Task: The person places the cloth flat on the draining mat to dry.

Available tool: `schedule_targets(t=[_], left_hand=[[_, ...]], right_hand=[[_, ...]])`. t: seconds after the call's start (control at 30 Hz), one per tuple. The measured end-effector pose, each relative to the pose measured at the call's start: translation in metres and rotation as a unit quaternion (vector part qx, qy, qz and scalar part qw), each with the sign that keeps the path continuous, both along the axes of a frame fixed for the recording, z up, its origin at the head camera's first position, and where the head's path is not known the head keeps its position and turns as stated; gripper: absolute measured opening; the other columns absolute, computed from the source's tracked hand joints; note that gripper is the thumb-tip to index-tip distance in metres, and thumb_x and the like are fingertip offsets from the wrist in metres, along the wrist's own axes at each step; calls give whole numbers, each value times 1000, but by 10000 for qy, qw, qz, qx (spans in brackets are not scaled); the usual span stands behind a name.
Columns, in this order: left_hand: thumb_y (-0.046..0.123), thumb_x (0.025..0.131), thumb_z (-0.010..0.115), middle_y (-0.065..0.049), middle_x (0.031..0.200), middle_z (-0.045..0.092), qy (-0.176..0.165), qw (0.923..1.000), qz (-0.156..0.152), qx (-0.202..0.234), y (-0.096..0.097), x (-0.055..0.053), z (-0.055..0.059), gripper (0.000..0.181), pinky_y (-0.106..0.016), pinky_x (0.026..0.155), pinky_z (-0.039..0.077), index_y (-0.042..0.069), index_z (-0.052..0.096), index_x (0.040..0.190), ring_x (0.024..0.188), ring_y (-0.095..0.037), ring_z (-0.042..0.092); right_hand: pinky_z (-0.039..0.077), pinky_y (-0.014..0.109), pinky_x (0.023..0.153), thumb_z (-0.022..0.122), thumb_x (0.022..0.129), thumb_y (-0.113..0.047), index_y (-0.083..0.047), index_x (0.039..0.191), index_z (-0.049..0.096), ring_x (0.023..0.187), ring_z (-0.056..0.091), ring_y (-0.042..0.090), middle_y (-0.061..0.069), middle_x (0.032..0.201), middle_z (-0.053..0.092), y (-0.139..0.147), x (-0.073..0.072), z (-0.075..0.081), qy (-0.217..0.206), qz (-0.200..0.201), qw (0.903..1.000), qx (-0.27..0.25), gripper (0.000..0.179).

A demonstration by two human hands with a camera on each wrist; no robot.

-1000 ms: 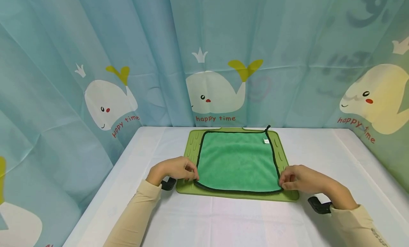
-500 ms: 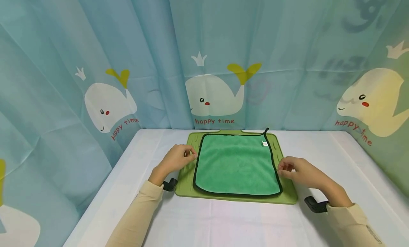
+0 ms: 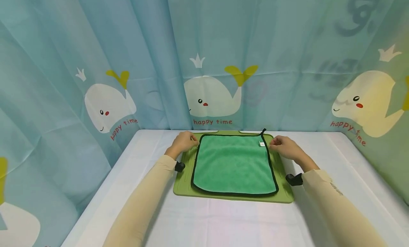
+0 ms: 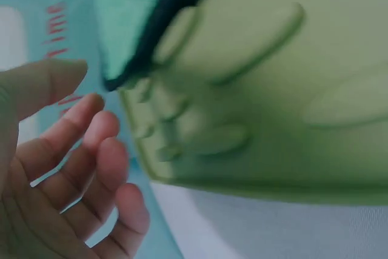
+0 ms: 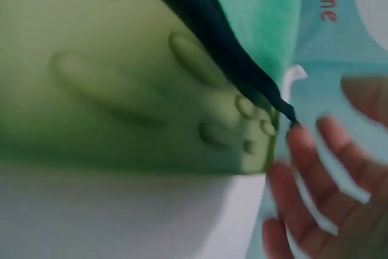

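A green cloth (image 3: 233, 165) with black edging lies spread flat on an olive-green board (image 3: 182, 190) with raised oval bumps. At the cloth's far right corner are a black hanging loop (image 3: 263, 131) and a small white label (image 3: 262, 144). My left hand (image 3: 185, 141) hovers by the far left corner, thumb and fingers apart with nothing between them in the left wrist view. Over on the far right side, my right hand (image 3: 285, 146) has its fingers spread around nothing, the fingertips (image 5: 297, 141) close to the cloth's corner in the right wrist view.
The board rests on a white-covered table (image 3: 243, 222), its far edge near a light blue curtain (image 3: 153, 44) printed with whales. The curtain also runs along the left and right sides. A black wrist strap piece (image 3: 294, 179) hangs under each forearm.
Both hands have left the cloth's near corners and moved along its sides to the far corners. The cloth stays flat on the board.
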State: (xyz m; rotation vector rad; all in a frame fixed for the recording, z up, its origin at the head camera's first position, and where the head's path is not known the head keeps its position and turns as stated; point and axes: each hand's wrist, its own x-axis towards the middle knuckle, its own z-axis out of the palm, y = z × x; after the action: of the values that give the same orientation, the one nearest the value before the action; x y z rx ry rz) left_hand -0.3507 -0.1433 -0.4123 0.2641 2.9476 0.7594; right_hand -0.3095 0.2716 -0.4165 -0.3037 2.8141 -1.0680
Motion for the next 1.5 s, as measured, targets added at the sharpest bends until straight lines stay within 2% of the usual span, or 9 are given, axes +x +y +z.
schedule_targets(t=[0.17,0.23,0.37,0.57,0.73,0.87,1.0,1.3,1.5], left_hand=[[30,98,70,5,60,42,-303,9992,74,-253,9,-13,-7,40,-27,50,30,16,53,64,51,-11,37],[31,98,70,4,52,27,-409,9987,149,-272,12,-16,-9,54,-28,47,24,17,39,56,46,-12,27],[33,95,74,6,47,23,-477,9984,280,-119,15,-22,-14,62,-27,45,23,19,35,48,43,-11,22],[32,93,77,5,58,22,-788,9964,111,303,17,-27,-21,56,-28,50,27,18,34,61,50,-12,21],[28,94,76,-4,89,57,-530,9967,115,598,16,-22,-19,22,-31,66,45,9,64,95,72,-16,51],[24,97,72,-14,117,68,-287,9957,96,872,15,-18,-16,28,-39,80,53,6,67,118,91,-25,64],[22,99,70,-14,115,68,-123,9949,193,986,12,-16,-13,25,-39,77,51,8,66,119,87,-25,63],[22,98,71,-4,80,58,191,9922,573,1089,12,-14,-12,16,-33,59,40,11,66,108,63,-18,48],[23,98,70,-2,74,55,345,9900,666,1195,13,-15,-13,14,-32,56,38,12,66,105,59,-17,45]], right_hand=[[51,56,94,55,104,-26,12,133,52,123,54,52,37,137,52,-12,-15,-3,-389,-294,9986,212,49],[48,59,100,54,105,-27,15,140,46,129,50,54,39,142,48,-17,-20,-4,-564,-286,9978,217,56],[46,60,102,54,105,-26,16,143,44,129,49,55,40,144,45,-26,-28,-11,-746,-307,9966,166,57],[47,55,96,59,102,-24,13,132,54,119,55,48,37,137,52,-36,-34,-17,-734,-609,9954,-32,48],[49,54,97,61,100,-23,12,138,50,119,54,48,37,137,50,-38,-35,-18,-747,-783,9938,-239,52],[46,43,81,63,98,-19,5,122,57,98,56,36,27,123,58,-37,-34,-17,-585,-860,9944,-194,34],[43,38,75,64,98,-19,-2,111,59,90,55,29,22,115,62,-35,-31,-13,-350,-973,9946,-99,22],[44,38,75,62,102,-24,0,112,57,98,52,33,27,130,54,-28,-26,-11,-243,-1147,9920,-460,26],[46,35,75,61,102,-26,1,116,59,98,57,30,27,134,56,-30,-27,-9,-239,-1226,9907,-542,30]])
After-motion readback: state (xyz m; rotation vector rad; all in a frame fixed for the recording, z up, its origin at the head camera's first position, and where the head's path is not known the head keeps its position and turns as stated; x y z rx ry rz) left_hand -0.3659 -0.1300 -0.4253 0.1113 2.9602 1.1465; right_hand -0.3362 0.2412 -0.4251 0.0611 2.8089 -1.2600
